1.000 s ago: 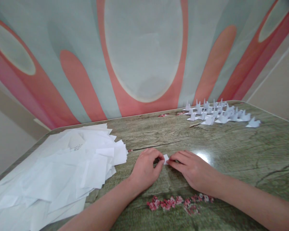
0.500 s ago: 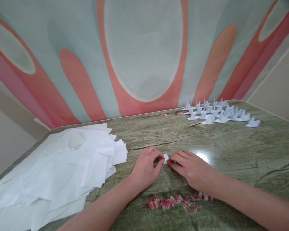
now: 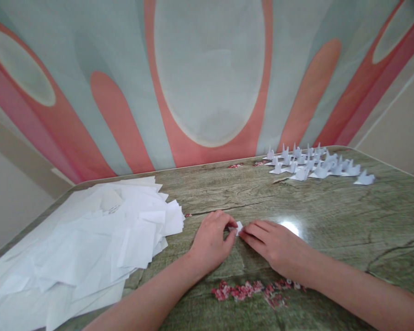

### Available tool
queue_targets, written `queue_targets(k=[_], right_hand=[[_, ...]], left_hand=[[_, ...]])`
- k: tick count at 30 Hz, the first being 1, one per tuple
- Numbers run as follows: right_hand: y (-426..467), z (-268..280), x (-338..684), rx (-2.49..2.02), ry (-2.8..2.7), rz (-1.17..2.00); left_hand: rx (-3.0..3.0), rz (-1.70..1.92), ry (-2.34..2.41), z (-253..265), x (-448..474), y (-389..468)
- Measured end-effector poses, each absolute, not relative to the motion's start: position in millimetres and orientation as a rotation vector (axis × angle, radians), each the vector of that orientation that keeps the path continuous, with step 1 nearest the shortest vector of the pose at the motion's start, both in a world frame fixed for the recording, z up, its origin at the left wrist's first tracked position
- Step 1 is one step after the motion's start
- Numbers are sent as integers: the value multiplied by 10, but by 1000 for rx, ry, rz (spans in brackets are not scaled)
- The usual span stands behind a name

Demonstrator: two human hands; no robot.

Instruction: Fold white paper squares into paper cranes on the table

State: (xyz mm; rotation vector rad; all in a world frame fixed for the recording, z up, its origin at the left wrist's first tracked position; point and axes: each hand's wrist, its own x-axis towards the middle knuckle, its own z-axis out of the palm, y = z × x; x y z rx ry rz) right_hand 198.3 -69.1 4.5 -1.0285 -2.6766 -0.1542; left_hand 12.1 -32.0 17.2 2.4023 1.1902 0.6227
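A small folded piece of white paper [image 3: 239, 227] is held between my two hands, just above or on the table in front of me. My left hand [image 3: 214, 239] pinches its left side between thumb and fingers. On the other side, the fingertips of my right hand [image 3: 267, 241] close on its right edge. Fingers cover part of the paper, so its full shape is hidden.
A spread pile of white paper sheets [image 3: 89, 248] covers the left of the wood-patterned table [image 3: 207, 193]. Several folded white paper birds [image 3: 320, 170] stand at the back right. Behind the table hangs a pink and grey-green patterned backdrop [image 3: 207, 156].
My fingers have shifted slightly on the folded paper, and a little more of its left part shows between my left thumb and fingers. The whole view has moved a little.
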Motion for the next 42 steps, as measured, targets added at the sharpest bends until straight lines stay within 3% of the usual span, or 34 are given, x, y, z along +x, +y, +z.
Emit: queue_targets(k=[24,35,42], right_hand=[[-676,191,2011,-1102,-2799,-89],[-659,167,2030,-1060,-2742,-35],[-686,118,2005,-1125,-2673,36]], left_hand=[[2496,396,1511,182,48,-296],[2610,609,1513,203,57,-412],[2994,276,1169,312,136,-602]])
